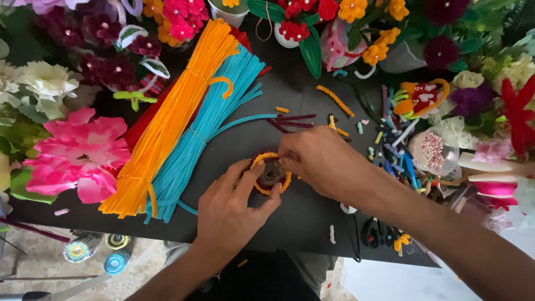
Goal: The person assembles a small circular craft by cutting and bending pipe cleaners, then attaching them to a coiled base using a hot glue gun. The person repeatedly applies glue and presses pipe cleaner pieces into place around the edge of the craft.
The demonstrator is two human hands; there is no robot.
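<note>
While our left hand [231, 209] clamps a small coiled pipe-cleaner disc [271, 173] from below, our right hand [317, 161] pinches its orange rim from above. Just left of the grip lie orange [167, 120] and teal pipe-cleaner bundles [206, 125] on the dark table [301, 223].

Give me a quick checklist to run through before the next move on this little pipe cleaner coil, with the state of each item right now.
1. Left hand steadies the coiled disc: ok, thumb and fingers on its rim.
2. Right hand has a grip on the coil's edge: ok, fingertips touch its right side.
3. Yellow outer ring fully wrapped around the dark centre: cannot tell, the hands hide part.
4. Orange pipe cleaner bundle and blue pipe cleaner bundle close by: ok, just left of the hands.
5. Scissors at hand: ok, near the table edge.
</note>
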